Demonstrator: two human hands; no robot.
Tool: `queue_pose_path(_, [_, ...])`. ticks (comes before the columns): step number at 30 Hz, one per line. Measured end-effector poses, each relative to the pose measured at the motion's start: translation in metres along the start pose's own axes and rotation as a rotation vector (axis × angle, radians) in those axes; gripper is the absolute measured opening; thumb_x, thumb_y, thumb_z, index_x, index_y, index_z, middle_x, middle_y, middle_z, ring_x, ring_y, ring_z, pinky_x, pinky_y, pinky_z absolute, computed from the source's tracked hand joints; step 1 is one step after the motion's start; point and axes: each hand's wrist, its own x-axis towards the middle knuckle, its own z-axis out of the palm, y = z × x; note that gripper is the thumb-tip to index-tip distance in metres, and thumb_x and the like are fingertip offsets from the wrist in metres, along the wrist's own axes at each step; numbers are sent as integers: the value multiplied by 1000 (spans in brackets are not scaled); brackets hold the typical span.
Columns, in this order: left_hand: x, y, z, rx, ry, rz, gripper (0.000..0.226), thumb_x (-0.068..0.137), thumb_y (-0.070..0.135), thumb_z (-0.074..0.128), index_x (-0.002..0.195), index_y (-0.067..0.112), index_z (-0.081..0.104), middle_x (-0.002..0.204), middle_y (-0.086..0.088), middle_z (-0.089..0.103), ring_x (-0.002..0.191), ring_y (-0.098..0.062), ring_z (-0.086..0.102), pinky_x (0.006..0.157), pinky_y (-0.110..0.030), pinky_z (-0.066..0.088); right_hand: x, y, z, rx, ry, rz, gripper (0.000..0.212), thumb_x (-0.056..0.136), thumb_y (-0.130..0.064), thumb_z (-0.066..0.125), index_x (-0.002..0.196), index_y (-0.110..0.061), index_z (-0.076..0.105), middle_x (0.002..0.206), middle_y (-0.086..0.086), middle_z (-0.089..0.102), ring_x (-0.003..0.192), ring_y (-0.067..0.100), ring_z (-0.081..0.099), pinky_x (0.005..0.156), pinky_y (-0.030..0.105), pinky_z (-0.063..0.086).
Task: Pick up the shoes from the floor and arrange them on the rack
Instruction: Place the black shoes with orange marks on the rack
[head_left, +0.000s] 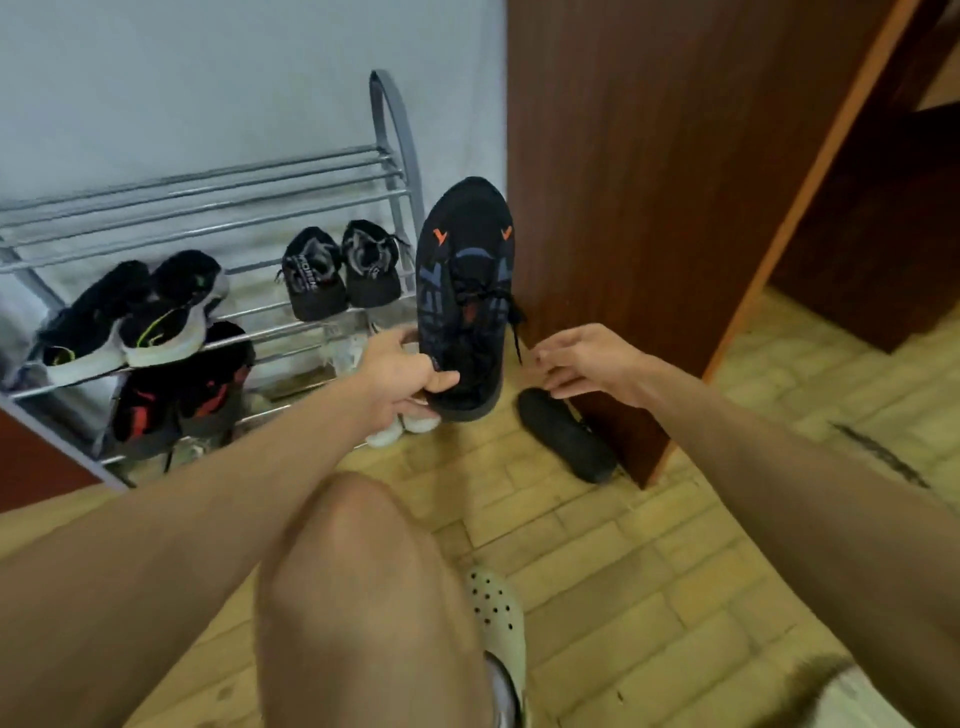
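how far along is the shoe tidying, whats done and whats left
Done: on the rack sit a black-and-white pair, a black-and-grey pair and a black-and-red pair. In hand: the left hand grips a black sneaker with orange marks; the right hand is open beside it. Left: a black shoe on the floor by the wooden cabinet.

Just right of the silver tubular metal shoe rack (399, 132), the black lace-up sneaker (465, 291) shows two orange chevrons and dull blue bands. On the rack sit black-and-white trainers with neon-green lines (156, 322), black trainers with grey markings (337, 270) and, a shelf lower, black shoes with red patches (182, 400). Right of the rack, a plain black low shoe (566, 434) lies on yellowish brick-patterned floor tiles (649, 571), beside a reddish-brown wooden cabinet (649, 156).
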Motion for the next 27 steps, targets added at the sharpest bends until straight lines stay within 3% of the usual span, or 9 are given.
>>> queue_pose_path(2, [20,3,26,-26,-16,-36,55,80,-10,66,127,12,47,120,-16,65,102,-41,65,77,-51,57,15,34,-24,4,77,107,20,97,-10,53,115,-8,63,117,11,66,100,24,66,75,29,56])
queue_pose_path(5, [50,-4,61,-28,-16,-111,68,79,-9,68,138,15,43,127,-14,62,107,-40,64,79,-52,57,41,89,-44,-41,181,230,25,97,-11,53,121,-7,61,120,11,63,102,22,62,69,24,53])
queue_pose_path(9, [92,-31,87,-19,-7,-209,60,78,-7,71,131,12,51,127,-10,61,111,-38,61,83,-53,56,78,159,-47,-158,195,392,31,96,-17,56,125,-7,56,123,9,57,115,28,56,94,37,53])
queue_pose_path(11, [107,-51,94,-8,-17,-266,55,80,-7,68,130,13,53,126,-8,62,112,-36,61,85,-51,55,98,189,-43,-197,194,461,34,95,-20,57,126,-6,53,121,9,55,114,29,56,97,41,52])
queue_pose_path(15, [126,-85,99,-98,-71,-392,48,81,-5,68,125,10,56,119,-13,66,91,-31,68,60,-38,59,140,234,-30,-125,295,586,38,93,-26,58,125,-7,53,120,9,57,111,28,58,96,39,51])
queue_pose_path(19, [136,-95,99,-216,-123,-441,39,79,-2,71,114,10,60,107,-12,68,90,-33,69,60,-37,61,174,279,-7,269,459,720,64,89,-34,62,141,-7,37,139,13,46,125,34,49,104,44,45])
queue_pose_path(22, [139,-97,90,-156,-112,-391,42,79,-4,71,116,13,60,105,-9,69,87,-29,70,59,-35,61,181,292,11,359,493,757,65,84,-26,70,139,-7,40,135,15,49,119,35,53,100,45,49])
queue_pose_path(25, [137,-97,85,-114,-99,-376,46,79,-4,70,120,12,59,113,-11,69,90,-30,70,57,-33,61,170,282,24,147,381,675,60,82,-18,72,134,-3,47,129,16,53,119,34,53,101,41,47])
queue_pose_path(27, [133,-94,86,-141,-86,-396,41,79,-3,71,115,11,59,116,-13,67,99,-35,67,55,-34,61,156,269,35,-230,365,517,55,83,-20,70,132,-6,49,131,15,50,121,33,49,98,39,46])
